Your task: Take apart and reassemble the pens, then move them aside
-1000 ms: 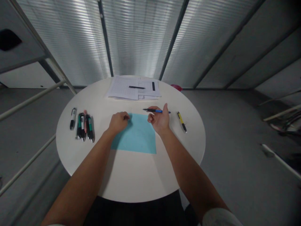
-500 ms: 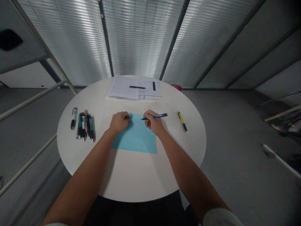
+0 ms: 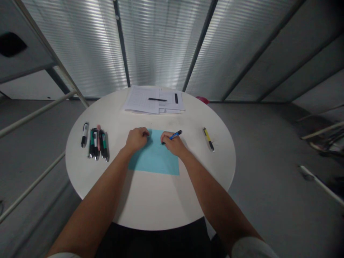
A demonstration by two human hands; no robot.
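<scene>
Head view, only cam here. R hand [image 3: 173, 144] is over the upper R part of the blue sheet [image 3: 154, 161]; its grip is pinching the blue pen [image 3: 176, 134], barrel tilted up & away to the R, tip end low nr the paper. Can't tell if the tip actually touches. L hand [image 3: 136, 139] lies at the sheet's upper L side w/ fingers curled in; can't tell if that grip pinches the edge, holds anything, or just presses down.

Risks, my read: sheet lies loose on the white desk [image 3: 153, 206], pinned at most by the hands, so a sideways push of pen or R hand could skid or twist it, esp. if L hand presses lightly. Lower edge & R corner look free, so an arm brushing there could lift or crease them. Too much tip pressure might snag or tear thin paper. If the pinch is loose, the slim barrel could roll btwn the fingers & leave a stray mark.

Round barrels approx. everywhere: the yellow pen [image 3: 207, 136], R of R hand, could roll if an elbow or sleeve bumps it; same for the pen cluster [image 3: 95, 143] & the lone white pen [image 3: 85, 134] nr the L rim, prob. the likeliest to drop. Black pen [image 3: 157, 99] on the paper stack [image 3: 139, 102] is well out of reach of a small slip.
</scene>
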